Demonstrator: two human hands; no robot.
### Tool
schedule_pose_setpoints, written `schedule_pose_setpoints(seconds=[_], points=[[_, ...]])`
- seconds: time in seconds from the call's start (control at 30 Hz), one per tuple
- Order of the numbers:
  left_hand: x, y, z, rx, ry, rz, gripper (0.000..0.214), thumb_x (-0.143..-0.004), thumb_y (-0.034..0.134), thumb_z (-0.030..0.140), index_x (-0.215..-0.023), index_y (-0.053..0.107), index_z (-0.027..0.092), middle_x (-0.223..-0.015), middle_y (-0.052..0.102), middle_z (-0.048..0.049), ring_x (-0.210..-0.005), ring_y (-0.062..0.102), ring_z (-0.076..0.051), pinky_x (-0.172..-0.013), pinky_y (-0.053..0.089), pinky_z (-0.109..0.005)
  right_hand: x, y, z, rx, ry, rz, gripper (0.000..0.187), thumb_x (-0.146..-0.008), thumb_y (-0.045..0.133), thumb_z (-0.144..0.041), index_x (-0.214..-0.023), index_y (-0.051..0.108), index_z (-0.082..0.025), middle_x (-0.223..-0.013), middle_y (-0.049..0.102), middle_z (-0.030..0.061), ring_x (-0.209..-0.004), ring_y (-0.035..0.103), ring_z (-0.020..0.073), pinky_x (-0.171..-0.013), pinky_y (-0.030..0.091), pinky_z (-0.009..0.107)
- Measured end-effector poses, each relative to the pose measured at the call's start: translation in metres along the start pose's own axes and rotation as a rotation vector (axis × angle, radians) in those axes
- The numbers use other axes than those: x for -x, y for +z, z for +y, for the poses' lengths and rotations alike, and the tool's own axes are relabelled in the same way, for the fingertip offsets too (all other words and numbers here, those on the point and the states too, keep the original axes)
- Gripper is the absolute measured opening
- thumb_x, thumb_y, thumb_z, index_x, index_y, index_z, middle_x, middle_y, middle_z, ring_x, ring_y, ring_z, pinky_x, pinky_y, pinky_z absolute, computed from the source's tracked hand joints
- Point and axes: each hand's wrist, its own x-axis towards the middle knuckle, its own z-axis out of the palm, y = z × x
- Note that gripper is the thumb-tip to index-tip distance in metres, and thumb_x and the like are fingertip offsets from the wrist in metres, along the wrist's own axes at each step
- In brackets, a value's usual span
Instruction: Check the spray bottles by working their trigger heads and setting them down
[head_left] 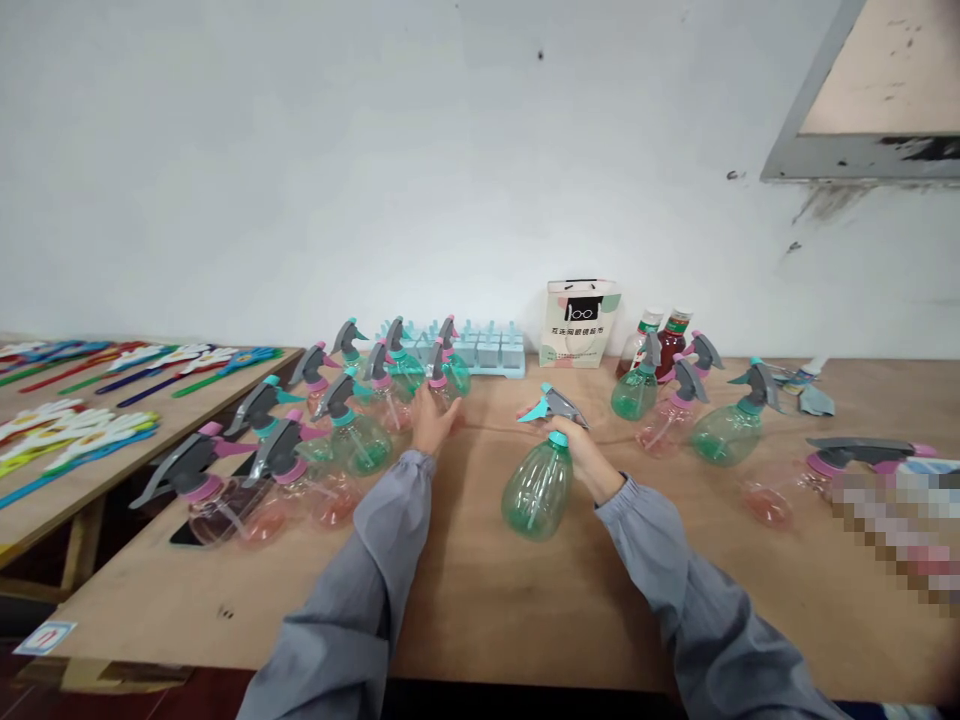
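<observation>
My right hand (583, 455) grips the neck of a green spray bottle (537, 487) with a grey trigger head and teal nozzle, held tilted over the wooden table (480, 610). My left hand (433, 418) is stretched flat, fingers apart, reaching into a cluster of spray bottles (352, 430) at the left, its fingertips beside a pink-collared bottle (441, 385). Whether it touches that bottle I cannot tell. Both arms wear grey sleeves.
More green and pink spray bottles (720, 425) lie at the right. A pale blue tray (487, 355), a small paper bag (579, 322) and two dark bottles (670, 340) stand by the wall. A second table (90, 470) at the left carries coloured hand-shaped clappers.
</observation>
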Motion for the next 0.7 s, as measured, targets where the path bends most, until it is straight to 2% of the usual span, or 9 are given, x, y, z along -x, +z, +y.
schedule_pose_setpoints(seconds=[0.1,0.2,0.33,0.47,0.57,0.7], points=[[0.027,-0.005,0.005,-0.136,0.001,-0.026,0.063,-0.074,0.073,0.051,-0.123,0.052,0.017,-0.120,0.060,-0.0175,-0.122,0.055,-0.037,-0.105,0.041,-0.056,0.002,0.002,-0.011,-0.110,0.049,-0.022,0.027,-0.053,0.062,-0.022,-0.079,0.070,-0.025,-0.079,0.076,0.0012,-0.092,0.074,0.0242,-0.081,0.057,0.034],[0.063,-0.016,0.016,-0.289,0.024,-0.065,0.068,-0.074,0.071,0.056,-0.124,0.052,0.015,-0.116,0.060,-0.0177,-0.116,0.058,-0.039,-0.098,0.045,-0.057,0.004,0.003,-0.018,-0.139,0.059,-0.005,0.033,-0.051,0.061,-0.020,-0.083,0.069,-0.025,-0.080,0.077,0.0007,-0.093,0.074,0.0244,-0.082,0.057,0.034],[0.096,-0.028,0.023,-0.306,0.100,-0.074,0.069,-0.074,0.069,0.059,-0.125,0.052,0.016,-0.114,0.061,-0.0171,-0.112,0.060,-0.038,-0.094,0.046,-0.052,0.003,0.001,-0.019,-0.140,0.041,-0.007,0.031,-0.052,0.064,-0.019,-0.082,0.067,-0.026,-0.081,0.076,-0.0002,-0.094,0.074,0.0241,-0.083,0.057,0.035],[0.101,-0.030,0.021,-0.264,0.151,-0.070,0.064,-0.077,0.067,0.058,-0.124,0.051,0.018,-0.112,0.062,-0.0145,-0.110,0.061,-0.033,-0.094,0.047,-0.047,0.000,-0.004,-0.017,-0.145,0.051,-0.005,0.024,-0.051,0.062,-0.021,-0.074,0.063,-0.024,-0.076,0.074,0.0002,-0.091,0.073,0.0240,-0.078,0.057,0.033],[0.100,-0.027,0.020,-0.271,0.173,-0.051,0.061,-0.079,0.065,0.058,-0.121,0.051,0.016,-0.108,0.063,-0.0143,-0.106,0.062,-0.033,-0.091,0.048,-0.046,-0.003,-0.009,-0.016,-0.169,0.092,-0.026,0.019,-0.045,0.056,-0.023,-0.064,0.057,-0.023,-0.067,0.070,0.0015,-0.082,0.072,0.0250,-0.067,0.055,0.032],[0.103,-0.021,0.025,-0.268,0.177,-0.038,0.063,-0.080,0.064,0.058,-0.124,0.050,0.016,-0.111,0.063,-0.0158,-0.108,0.062,-0.033,-0.093,0.047,-0.047,-0.007,-0.012,-0.012,-0.171,0.102,0.014,0.017,-0.044,0.056,-0.022,-0.061,0.057,-0.022,-0.059,0.065,0.0002,-0.072,0.069,0.0209,-0.057,0.049,0.026]])
